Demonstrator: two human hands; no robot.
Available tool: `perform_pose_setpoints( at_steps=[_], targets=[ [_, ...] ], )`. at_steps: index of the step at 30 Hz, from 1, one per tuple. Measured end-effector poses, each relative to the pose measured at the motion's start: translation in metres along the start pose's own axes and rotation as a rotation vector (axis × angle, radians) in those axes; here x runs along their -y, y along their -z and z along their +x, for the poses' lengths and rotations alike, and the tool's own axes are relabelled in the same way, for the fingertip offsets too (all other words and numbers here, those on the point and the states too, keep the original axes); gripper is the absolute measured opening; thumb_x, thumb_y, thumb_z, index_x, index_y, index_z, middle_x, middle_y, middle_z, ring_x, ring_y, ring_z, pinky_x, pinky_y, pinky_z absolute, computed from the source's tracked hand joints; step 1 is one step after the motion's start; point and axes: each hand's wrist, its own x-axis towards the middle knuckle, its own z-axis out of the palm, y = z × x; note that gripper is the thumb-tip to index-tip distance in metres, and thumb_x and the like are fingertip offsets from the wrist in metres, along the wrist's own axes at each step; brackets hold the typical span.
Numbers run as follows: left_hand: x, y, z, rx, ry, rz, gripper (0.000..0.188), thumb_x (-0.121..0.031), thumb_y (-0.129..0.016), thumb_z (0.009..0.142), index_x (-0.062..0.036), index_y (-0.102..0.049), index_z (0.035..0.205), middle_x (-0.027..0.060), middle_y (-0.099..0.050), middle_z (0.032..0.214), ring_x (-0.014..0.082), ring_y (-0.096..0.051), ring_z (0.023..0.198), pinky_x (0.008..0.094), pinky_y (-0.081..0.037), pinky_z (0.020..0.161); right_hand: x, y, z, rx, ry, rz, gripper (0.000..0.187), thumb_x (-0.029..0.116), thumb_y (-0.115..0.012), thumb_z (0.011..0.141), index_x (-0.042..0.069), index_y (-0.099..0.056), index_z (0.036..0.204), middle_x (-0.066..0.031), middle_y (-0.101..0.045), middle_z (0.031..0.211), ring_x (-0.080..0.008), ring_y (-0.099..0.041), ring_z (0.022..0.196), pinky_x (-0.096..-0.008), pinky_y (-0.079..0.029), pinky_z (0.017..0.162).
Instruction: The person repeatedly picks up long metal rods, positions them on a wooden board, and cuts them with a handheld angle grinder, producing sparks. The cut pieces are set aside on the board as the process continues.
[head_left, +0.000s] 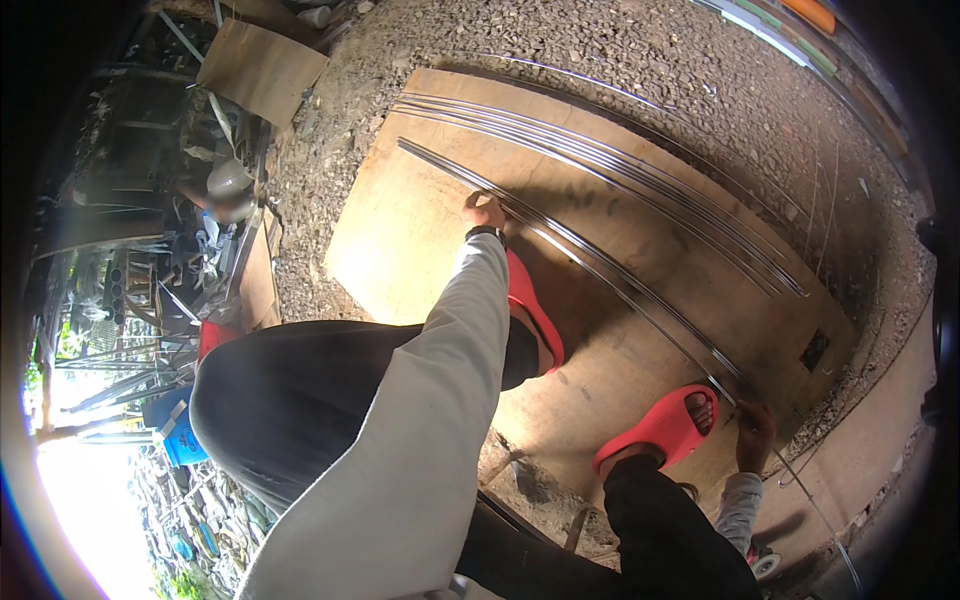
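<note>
Several long, thin, shiny metal rods (436, 162) lie slantwise across a brown wooden board (385, 225). My left hand (484, 210) is closed around these rods near their far left end, its fingertips partly hidden. At the lower right, my right hand (756, 432) is in shadow, fingers pinched on a single thin metal rod (806, 492) that runs on past it toward the lower right. A second group of rods (525, 130) lies roughly parallel, farther back on the board, with neither hand touching it.
My feet, in red slides (655, 432), rest on the board close to the rods. Gravel (370, 60) surrounds the board. A brown sheet (262, 72) lies at the upper left, near cluttered metal pieces and a blue container (182, 438). Long bars (765, 30) lie at the upper right.
</note>
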Motion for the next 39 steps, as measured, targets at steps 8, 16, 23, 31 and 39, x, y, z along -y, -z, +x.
perform_pose_setpoints(
  at_steps=[8, 16, 23, 31, 39],
  targets=[
    [0.008, 0.002, 0.010, -0.044, -0.054, -0.006, 0.043, -0.018, -0.074, 0.089, -0.0050, -0.066, 0.130, 0.0218, -0.074, 0.109, 0.0290, -0.072, 0.101, 0.0381, -0.055, 0.089, -0.003, -0.011, -0.002, -0.014, 0.023, 0.005, 0.022, -0.002, -0.077, 0.080, 0.005, -0.077, 0.101, -0.0070, -0.063, 0.090, -0.0210, -0.061, 0.083, -0.0324, -0.048, 0.076],
    [-0.024, -0.007, -0.028, -0.068, -0.042, 0.079, 0.045, -0.018, -0.073, 0.090, -0.0023, -0.064, 0.132, 0.0226, -0.073, 0.114, 0.0297, -0.072, 0.105, 0.0376, -0.055, 0.090, -0.010, -0.007, 0.002, -0.078, 0.104, -0.078, 0.027, -0.008, -0.069, 0.082, 0.006, -0.077, 0.104, -0.0061, -0.063, 0.090, -0.0183, -0.060, 0.082, -0.0308, -0.047, 0.073],
    [-0.015, -0.016, -0.004, -0.044, -0.047, 0.042, 0.041, -0.019, -0.075, 0.088, -0.0053, -0.069, 0.127, 0.0245, -0.073, 0.113, 0.0317, -0.072, 0.105, 0.0381, -0.055, 0.091, 0.008, -0.008, 0.004, -0.049, 0.063, 0.026, 0.027, -0.009, -0.068, 0.081, 0.005, -0.076, 0.102, -0.0070, -0.062, 0.090, -0.0199, -0.060, 0.082, -0.0312, -0.047, 0.073],
    [0.003, -0.048, -0.004, -0.130, -0.086, 0.031, 0.040, -0.018, -0.079, 0.082, -0.0070, -0.072, 0.120, 0.0212, -0.076, 0.100, 0.0315, -0.074, 0.092, 0.0406, -0.058, 0.083, 0.004, 0.000, 0.007, -0.052, 0.065, -0.065, 0.027, -0.009, -0.066, 0.082, 0.005, -0.075, 0.103, -0.0082, -0.062, 0.092, -0.0217, -0.062, 0.085, -0.0314, -0.048, 0.076],
    [0.004, -0.049, -0.003, -0.111, -0.090, 0.015, 0.033, -0.014, -0.080, 0.077, -0.0075, -0.076, 0.109, 0.0197, -0.076, 0.095, 0.0313, -0.074, 0.087, 0.0415, -0.058, 0.080, 0.001, 0.003, 0.012, -0.035, 0.091, -0.099, 0.025, -0.007, -0.066, 0.082, 0.005, -0.074, 0.102, -0.0088, -0.064, 0.095, -0.0224, -0.063, 0.089, -0.0323, -0.048, 0.079]
  ],
)
